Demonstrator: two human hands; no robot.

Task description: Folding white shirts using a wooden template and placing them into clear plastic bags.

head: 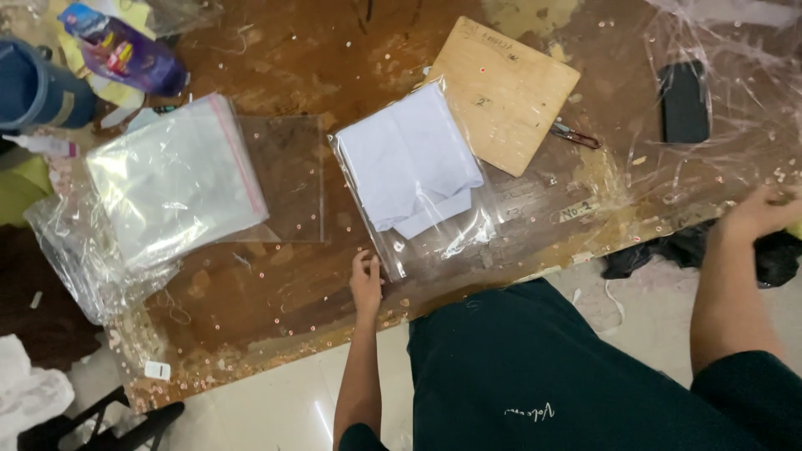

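A folded white garment (411, 159) lies inside a clear plastic bag (455, 235) on the worn brown table (284, 292). My left hand (365, 280) rests on the table at the bag's near left corner, fingers touching its edge. My right hand (764, 213) is far to the right at the table's near edge, fingers curled over a dark cloth (668, 250) that hangs below the edge; what it grips is not clear.
A stack of clear bags with a pink strip (171, 179) lies at left. A thin wooden board (501, 92) sits behind the garment, small pliers (575, 134) beside it. A purple bottle (125, 50), blue container (29, 83) and black object (683, 100) stand farther off.
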